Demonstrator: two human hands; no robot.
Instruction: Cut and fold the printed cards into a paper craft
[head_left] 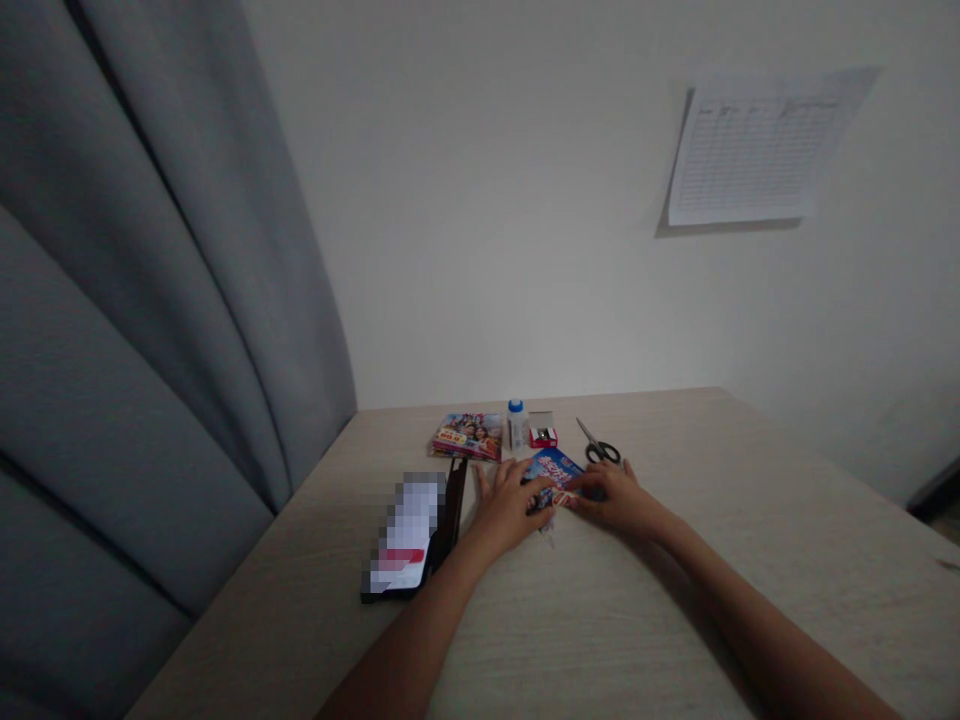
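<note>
A blue printed leaflet (553, 464) with pale and red lettering lies on the table, its near edge seemingly folded up. My left hand (507, 505) grips its left side near the lower corner with thumb and forefinger, while the other fingers spread onto the tabletop. On the right side my right hand (611, 493) pinches the near edge between thumb and fingers. Parts of the leaflet are hidden under both hands. Just beyond my right hand lie scissors (602, 450) with black handles, blades pointing away to the left.
Behind the leaflet stand a clear bottle with a blue cap (516, 426) and a small open red box (543, 434). A stack of printed leaflets (469, 436) lies left of them. A phone (405, 540) in a dark case rests beside my left forearm. Grey curtain (165, 300) hangs at left.
</note>
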